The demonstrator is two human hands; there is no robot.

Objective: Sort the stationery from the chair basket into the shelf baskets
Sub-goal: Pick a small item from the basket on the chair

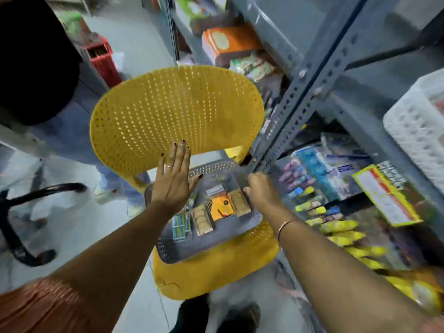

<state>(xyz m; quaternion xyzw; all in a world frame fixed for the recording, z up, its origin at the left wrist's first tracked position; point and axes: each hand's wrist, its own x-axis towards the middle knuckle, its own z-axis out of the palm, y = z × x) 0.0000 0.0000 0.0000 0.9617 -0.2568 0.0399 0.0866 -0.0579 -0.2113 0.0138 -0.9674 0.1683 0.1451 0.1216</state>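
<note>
A grey perforated basket (216, 246) rests on the seat of a yellow plastic chair (173, 116). Inside lie an orange box (221, 207), tan packs (203, 221) and a blue-green striped pack (179, 228). My left hand (174, 181) hovers flat with fingers spread over the basket's left rim, holding nothing. My right hand (260, 191) is curled over the basket's right side, fingers closed at the edge of a clear wrapped pack (239, 203); the blur hides whether it grips it.
A grey metal shelf rack (312, 92) stands right of the chair, stacked with coloured packets and yellow items (336, 227). A white shelf basket (418, 126) sits on the right. A person in jeans stands behind the chair. A black chair base (21, 212) and a red bin (103, 61) are at the left.
</note>
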